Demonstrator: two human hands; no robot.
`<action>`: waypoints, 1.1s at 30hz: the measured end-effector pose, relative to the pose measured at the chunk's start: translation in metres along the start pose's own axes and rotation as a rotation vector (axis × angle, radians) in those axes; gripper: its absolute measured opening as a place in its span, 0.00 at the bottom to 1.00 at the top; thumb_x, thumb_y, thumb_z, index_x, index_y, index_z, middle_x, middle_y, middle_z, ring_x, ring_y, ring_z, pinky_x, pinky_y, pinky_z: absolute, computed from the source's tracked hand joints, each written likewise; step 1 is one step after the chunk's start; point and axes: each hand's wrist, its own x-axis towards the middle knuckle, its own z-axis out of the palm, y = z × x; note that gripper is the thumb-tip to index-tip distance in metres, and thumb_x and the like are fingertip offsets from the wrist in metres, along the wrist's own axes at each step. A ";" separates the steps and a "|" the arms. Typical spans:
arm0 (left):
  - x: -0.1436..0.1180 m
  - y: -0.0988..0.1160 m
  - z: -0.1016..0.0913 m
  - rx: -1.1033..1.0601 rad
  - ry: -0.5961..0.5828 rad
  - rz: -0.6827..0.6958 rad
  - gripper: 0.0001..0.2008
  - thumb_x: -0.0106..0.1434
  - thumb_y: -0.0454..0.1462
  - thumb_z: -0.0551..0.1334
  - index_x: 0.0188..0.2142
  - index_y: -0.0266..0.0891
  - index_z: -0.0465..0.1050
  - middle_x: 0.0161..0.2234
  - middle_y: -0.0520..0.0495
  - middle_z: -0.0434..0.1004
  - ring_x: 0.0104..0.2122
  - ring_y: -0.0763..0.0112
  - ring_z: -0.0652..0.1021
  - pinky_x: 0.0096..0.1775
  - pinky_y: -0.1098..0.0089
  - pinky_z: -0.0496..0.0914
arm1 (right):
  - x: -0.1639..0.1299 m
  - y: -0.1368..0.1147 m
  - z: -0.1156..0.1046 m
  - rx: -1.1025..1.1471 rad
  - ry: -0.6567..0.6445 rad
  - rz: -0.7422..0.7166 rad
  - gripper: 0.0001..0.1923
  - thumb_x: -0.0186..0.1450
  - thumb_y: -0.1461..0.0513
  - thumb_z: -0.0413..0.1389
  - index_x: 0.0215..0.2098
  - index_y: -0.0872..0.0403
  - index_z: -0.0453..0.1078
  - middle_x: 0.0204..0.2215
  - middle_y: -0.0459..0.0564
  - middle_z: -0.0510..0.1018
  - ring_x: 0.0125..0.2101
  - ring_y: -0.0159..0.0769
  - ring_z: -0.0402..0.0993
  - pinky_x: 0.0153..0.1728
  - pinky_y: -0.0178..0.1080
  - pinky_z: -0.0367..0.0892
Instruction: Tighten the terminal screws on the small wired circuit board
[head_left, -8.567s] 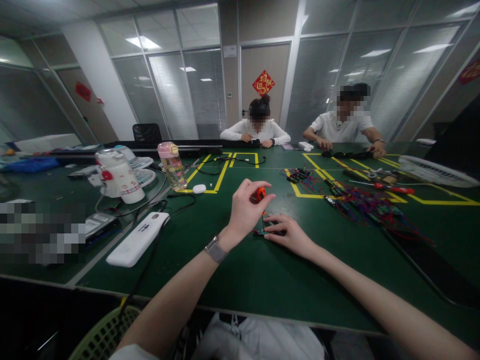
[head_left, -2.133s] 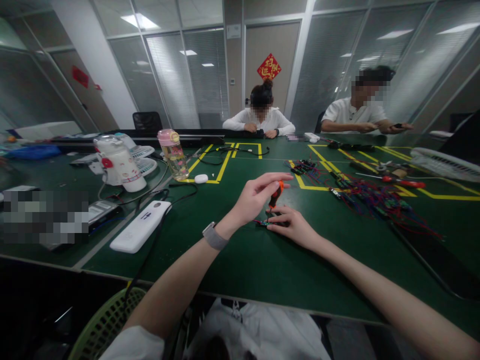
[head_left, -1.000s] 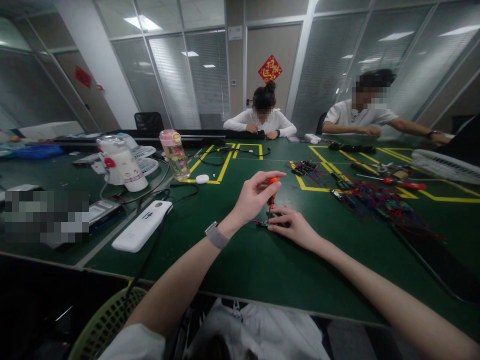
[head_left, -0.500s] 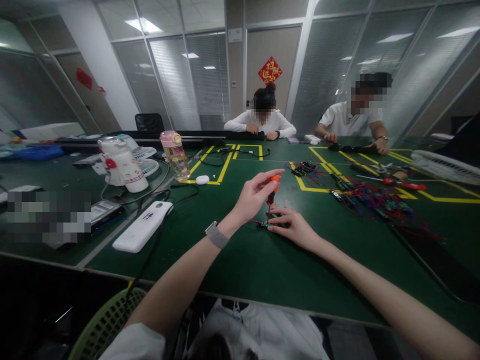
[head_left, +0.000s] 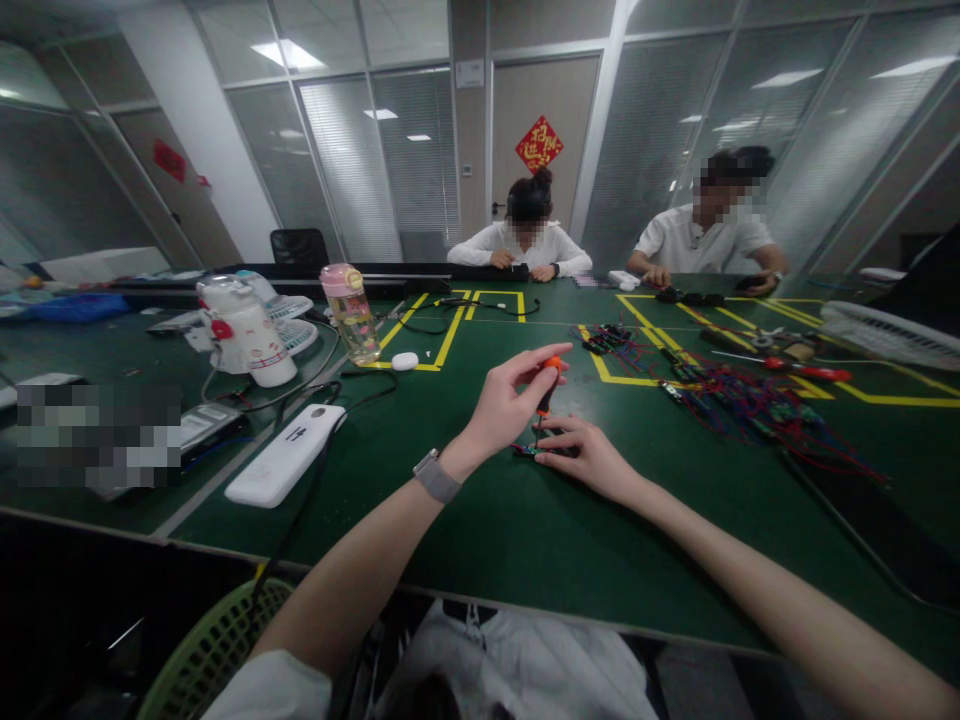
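My left hand grips a small screwdriver with an orange and black handle, held upright with its tip down on a small circuit board on the green table. My right hand lies flat on the table and presses that board with its fingertips; most of the board is hidden under them. A grey watch sits on my left wrist.
A tangle of red and blue wired boards lies to the right, with a red-handled screwdriver behind it. A white power bank, a pink-capped bottle and a white jug stand left. Two people work across the table.
My left fingers have shifted slightly round the screwdriver handle, which stays upright on the board. My right hand has kept still. The person at the far right has drawn both arms in.
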 end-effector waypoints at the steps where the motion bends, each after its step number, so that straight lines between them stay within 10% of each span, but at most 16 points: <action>1: 0.000 0.000 0.000 0.042 0.022 0.018 0.13 0.67 0.37 0.58 0.50 0.41 0.73 0.41 0.45 0.75 0.37 0.70 0.77 0.39 0.70 0.72 | 0.000 0.000 0.000 -0.001 0.001 0.002 0.09 0.60 0.57 0.62 0.37 0.48 0.80 0.48 0.54 0.79 0.50 0.51 0.72 0.57 0.60 0.57; 9: -0.004 0.006 0.000 0.345 -0.031 0.276 0.17 0.70 0.33 0.51 0.56 0.43 0.67 0.46 0.44 0.72 0.44 0.68 0.74 0.47 0.65 0.69 | 0.000 -0.001 -0.001 0.000 0.001 -0.003 0.09 0.60 0.56 0.61 0.37 0.47 0.80 0.48 0.53 0.79 0.49 0.50 0.73 0.54 0.58 0.61; 33: -0.003 0.003 -0.004 0.526 0.039 0.247 0.16 0.69 0.36 0.53 0.55 0.40 0.68 0.40 0.45 0.73 0.38 0.69 0.74 0.43 0.67 0.69 | 0.000 0.001 0.001 -0.011 -0.015 0.008 0.09 0.60 0.57 0.62 0.38 0.47 0.80 0.49 0.53 0.78 0.53 0.52 0.71 0.59 0.61 0.53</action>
